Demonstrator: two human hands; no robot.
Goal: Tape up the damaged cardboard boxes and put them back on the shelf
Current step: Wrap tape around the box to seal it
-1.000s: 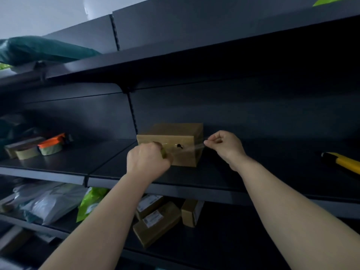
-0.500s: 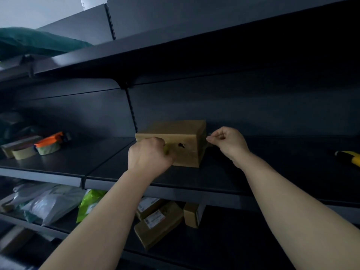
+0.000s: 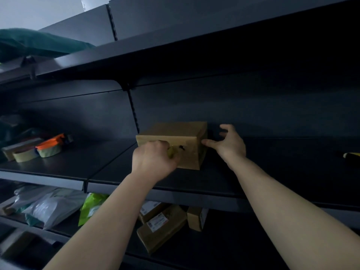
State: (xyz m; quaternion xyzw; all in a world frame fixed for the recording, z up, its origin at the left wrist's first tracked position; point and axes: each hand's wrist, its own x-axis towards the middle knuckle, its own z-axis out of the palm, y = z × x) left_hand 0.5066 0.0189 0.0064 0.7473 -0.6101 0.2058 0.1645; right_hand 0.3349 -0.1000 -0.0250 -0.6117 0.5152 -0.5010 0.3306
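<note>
1. The cardboard box (image 3: 187, 133) stands on the dark middle shelf (image 3: 116, 162), set back from the front lip, which runs beneath both wrists. The upper shelf (image 3: 175, 53) hangs well above the knuckles.
2. Beyond the right hand (image 3: 229, 147), the nearest thing is a yellow-handled tool (image 3: 352, 155), well apart at the frame's edge. Beyond the left hand (image 3: 153, 162), two tape rolls (image 3: 37, 153) sit well apart.
3. The box's wide front face turns toward the person, and its long axis runs along the shelf lip. A small dark hole (image 3: 181, 152) shows on that face, just beside the left knuckles.
4. The left hand is a fist against the front face, fingers curled round a yellowish roll (image 3: 171, 153) that the fist mostly hides.
5. The right hand is spread with the fingers apart. Its thumb tip touches the box's front right corner edge and the other fingers reach back past the box's side, holding nothing.
6. Both forearms reach up and forward, bare.
</note>
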